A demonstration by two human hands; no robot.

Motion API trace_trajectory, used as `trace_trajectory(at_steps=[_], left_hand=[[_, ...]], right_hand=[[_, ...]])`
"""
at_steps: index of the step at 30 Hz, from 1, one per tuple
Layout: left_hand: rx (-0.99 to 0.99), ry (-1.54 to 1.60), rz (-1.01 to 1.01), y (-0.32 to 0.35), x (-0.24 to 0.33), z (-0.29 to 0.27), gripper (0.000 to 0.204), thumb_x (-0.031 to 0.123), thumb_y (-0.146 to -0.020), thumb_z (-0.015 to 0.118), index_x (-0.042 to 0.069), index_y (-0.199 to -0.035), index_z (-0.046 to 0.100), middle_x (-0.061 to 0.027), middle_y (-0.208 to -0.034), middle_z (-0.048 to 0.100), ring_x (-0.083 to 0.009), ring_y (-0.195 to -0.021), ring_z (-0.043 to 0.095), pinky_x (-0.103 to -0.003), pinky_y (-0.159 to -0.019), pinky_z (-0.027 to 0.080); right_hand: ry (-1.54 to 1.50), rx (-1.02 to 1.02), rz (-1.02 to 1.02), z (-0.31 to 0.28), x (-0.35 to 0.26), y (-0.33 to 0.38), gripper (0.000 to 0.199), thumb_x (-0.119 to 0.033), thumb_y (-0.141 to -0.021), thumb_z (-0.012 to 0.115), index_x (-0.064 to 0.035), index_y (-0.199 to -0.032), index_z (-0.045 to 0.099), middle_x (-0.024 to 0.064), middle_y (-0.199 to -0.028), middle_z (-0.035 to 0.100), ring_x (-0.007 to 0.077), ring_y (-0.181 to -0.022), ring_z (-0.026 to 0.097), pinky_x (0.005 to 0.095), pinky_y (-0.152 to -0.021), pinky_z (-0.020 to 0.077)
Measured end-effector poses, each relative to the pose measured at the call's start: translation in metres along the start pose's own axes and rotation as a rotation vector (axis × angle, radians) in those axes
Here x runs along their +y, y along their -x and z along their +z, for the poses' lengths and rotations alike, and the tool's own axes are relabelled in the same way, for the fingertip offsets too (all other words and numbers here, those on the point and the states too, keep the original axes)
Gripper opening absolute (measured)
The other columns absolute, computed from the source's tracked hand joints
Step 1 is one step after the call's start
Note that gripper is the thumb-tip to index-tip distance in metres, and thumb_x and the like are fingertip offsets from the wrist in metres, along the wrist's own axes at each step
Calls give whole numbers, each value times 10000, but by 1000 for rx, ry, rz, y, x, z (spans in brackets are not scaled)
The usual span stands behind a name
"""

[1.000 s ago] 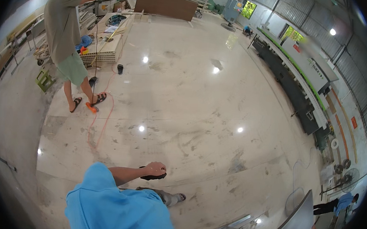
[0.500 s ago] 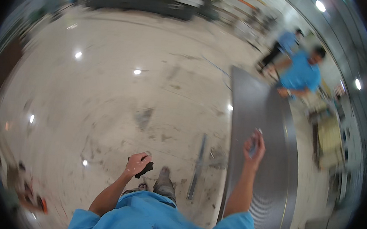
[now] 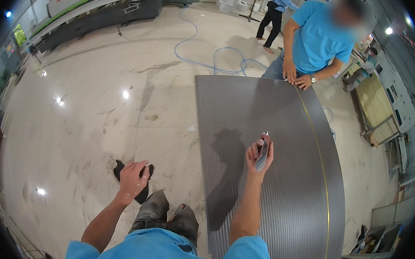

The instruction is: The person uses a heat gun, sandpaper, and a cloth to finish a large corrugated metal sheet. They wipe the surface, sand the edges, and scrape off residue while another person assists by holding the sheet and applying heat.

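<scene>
Panel [image 3: 292,183] cropped; co-worker's head [image 3: 352,19] blurred

The panel [image 3: 283,216] shows a finely ribbed, satin surface; its material cannot be told. Near its right edge, the narrow yellow strip [image 3: 325,183] looks smooth. The black cloth [image 3: 141,195] looks soft and matt, the trousers [image 3: 151,208] dull, patchy fabric, the floor [image 3: 82,135] smooth and glossy between rough-looking smudges.

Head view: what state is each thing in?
Left hand, closed on black cloth
Black cloth, bunched
Right hand, closed around grey tool
Grey tool, held, pale tip pointing forward
Ribbed panel, lying flat
Yellow strip, stretched lengthwise along the panel
Blue hose or cable, loosely looped
Co-worker's hands, at the panel's far edge
</scene>
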State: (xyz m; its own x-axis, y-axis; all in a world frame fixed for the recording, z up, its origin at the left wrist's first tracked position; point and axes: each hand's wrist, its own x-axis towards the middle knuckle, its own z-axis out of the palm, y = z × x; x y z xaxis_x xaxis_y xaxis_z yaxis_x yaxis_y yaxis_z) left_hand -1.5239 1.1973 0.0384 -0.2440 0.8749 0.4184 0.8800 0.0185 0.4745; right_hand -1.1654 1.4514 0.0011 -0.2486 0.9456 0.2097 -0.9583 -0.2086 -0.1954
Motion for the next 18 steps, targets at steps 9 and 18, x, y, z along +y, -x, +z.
trace_trajectory(at_steps=[9, 18], left_hand=[[-876, 589, 174, -342, 151, 237, 446, 325, -984, 620, 71, -1349, 583, -209, -1056, 727, -366, -949, 704, -406, -892, 545], [-216, 47, 390, -526, 87, 420, 381, 379, -968, 633, 85, -1203, 690, -154, -960, 738, -345, -906, 698, -439, -841, 555]], right_hand=[[53, 62, -384, -101, -117, -205, 355, -307, -1031, 544, -6, -1209, 605, 68, -856, 725, 75, -440, 310, 242, -390, 225], [178, 190, -366, -169, -161, -309, 318, -293, -1038, 550, -22, -1206, 556, 15, -705, 605, 47, -406, 288, 240, -359, 205]])
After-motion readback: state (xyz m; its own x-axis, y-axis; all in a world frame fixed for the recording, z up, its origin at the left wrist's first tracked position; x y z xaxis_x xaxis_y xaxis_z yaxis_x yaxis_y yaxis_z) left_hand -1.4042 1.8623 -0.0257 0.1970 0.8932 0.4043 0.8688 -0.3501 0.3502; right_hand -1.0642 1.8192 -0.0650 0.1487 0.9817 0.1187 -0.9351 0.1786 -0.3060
